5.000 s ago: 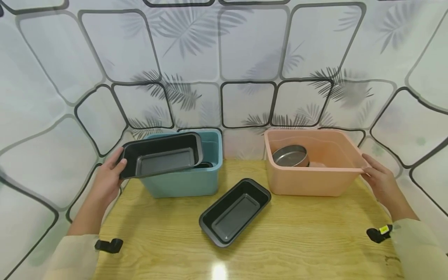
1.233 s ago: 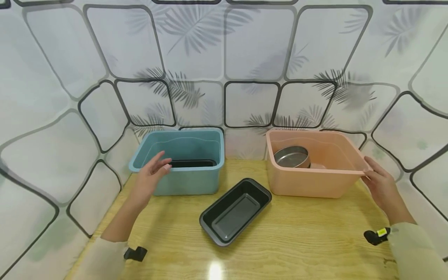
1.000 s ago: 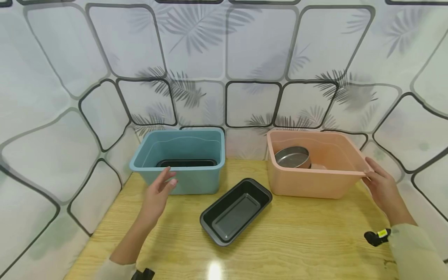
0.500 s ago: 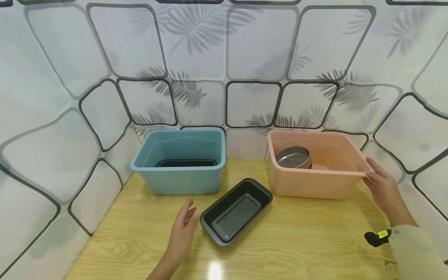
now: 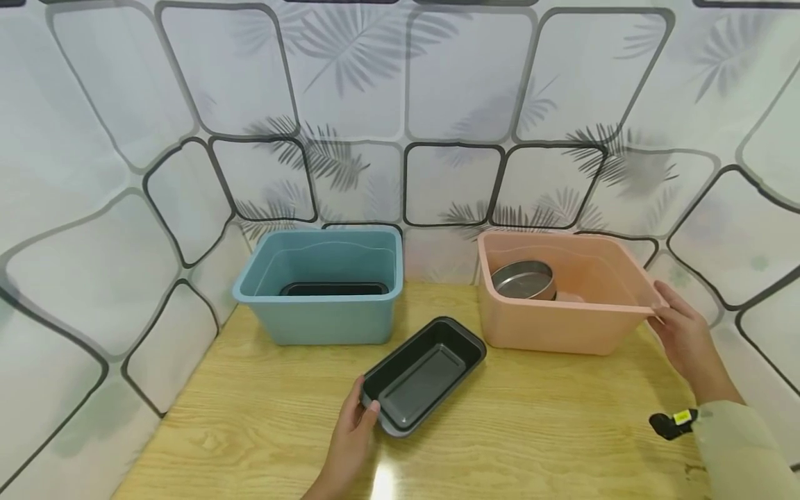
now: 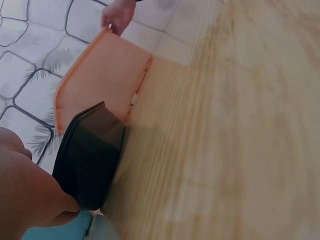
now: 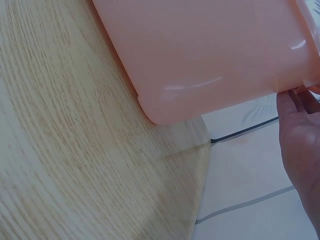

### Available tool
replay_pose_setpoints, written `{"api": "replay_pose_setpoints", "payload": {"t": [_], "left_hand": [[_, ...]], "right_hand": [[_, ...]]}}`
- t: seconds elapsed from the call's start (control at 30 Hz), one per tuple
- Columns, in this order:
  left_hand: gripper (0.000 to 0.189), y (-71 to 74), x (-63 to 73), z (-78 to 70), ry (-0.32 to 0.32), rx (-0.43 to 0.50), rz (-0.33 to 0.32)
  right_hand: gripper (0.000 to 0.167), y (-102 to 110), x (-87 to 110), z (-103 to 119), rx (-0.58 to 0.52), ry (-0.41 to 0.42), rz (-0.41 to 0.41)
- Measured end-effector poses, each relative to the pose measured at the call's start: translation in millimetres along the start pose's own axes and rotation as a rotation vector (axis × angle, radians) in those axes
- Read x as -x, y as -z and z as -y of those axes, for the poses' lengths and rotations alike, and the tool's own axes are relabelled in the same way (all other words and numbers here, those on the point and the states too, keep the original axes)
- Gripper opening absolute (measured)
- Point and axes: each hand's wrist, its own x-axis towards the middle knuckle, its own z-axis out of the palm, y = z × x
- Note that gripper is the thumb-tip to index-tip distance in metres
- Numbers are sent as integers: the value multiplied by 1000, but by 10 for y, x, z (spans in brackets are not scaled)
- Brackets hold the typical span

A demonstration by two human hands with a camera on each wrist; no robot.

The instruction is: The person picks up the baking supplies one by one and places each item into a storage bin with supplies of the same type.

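A black loaf pan (image 5: pixel 425 385) lies slantwise on the wooden table, its hollow facing up. My left hand (image 5: pixel 350 437) grips its near left end, thumb on the rim and fingers at the outer side. From the left wrist view, this hand (image 6: pixel 27 185) covers one end of the pan (image 6: pixel 92 155). On the right, my right hand (image 5: pixel 687 340) holds the right-end rim of a peach plastic bin (image 5: pixel 556 330); its fingers (image 7: pixel 286 105) are tucked under the rim. Inside the blue bin (image 5: pixel 331 323), the top of a black pan (image 5: pixel 334 288) shows; the rest is hidden.
A round metal cake tin (image 5: pixel 523 279) sits tilted in the left part of the peach bin, with something pale beside it. Both bins stand at the table's back, against a patterned cloth wall (image 5: pixel 450 184). The wooden table (image 5: pixel 531 430) spreads out in front.
Five seconds ago my left hand held a loaf pan over the blue bin; it let go there, then moved down and right to the pan on the table. My right hand stayed on the peach bin.
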Motion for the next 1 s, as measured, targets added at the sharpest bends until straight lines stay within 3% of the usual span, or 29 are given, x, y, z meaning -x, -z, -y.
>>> {"api": "replay_pose_setpoints", "payload": {"t": [0.33,0.63,0.73,0.93,1.0], "left_hand": [[77,-101,48,85,124,0,63],[83,-166,37,129,71,80,86],[83,-196,20,132,58,74,74],[80,-249,8,155,134,-55,4],[79,-258,7,162,137,-54,-10]], "right_hand": [[55,9,-14,-12,-3,-6,0],[55,7,-6,4,-20,-8,3],[55,18,10,15,8,5,6],[56,32,-1,3,14,12,23],[56,25,-1,0,20,5,22]]}}
